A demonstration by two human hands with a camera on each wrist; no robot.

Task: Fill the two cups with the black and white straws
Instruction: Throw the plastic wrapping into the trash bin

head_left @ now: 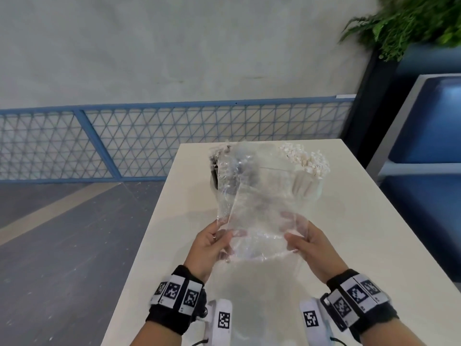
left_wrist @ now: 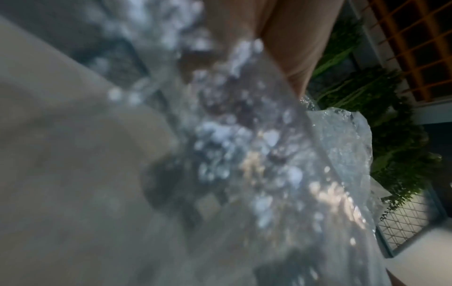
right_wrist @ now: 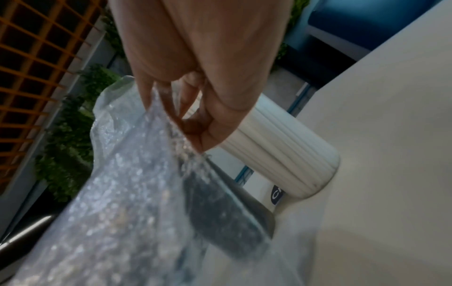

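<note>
Both hands hold up clear, crinkled plastic bags [head_left: 259, 208] above the cream table [head_left: 361, 221]. My left hand [head_left: 214, 243] pinches their lower left corner, and my right hand [head_left: 306, 243] pinches the lower right edge. Behind the plastic a cup packed with white straws [head_left: 308, 161] stands at the far right, its ribbed white bundle [right_wrist: 281, 152] plain in the right wrist view. A second cup with black straws [head_left: 215, 168] stands to its left, mostly veiled by the bags; it shows dark [right_wrist: 220, 209] through the plastic [right_wrist: 122, 193]. The left wrist view is filled by blurred plastic [left_wrist: 257, 154].
The table's left edge [head_left: 149, 221] drops to a grey floor. A blue mesh fence [head_left: 149, 141] runs along the wall behind. A blue seat [head_left: 429, 146] stands right of the table, with a green plant [head_left: 411, 18] above it.
</note>
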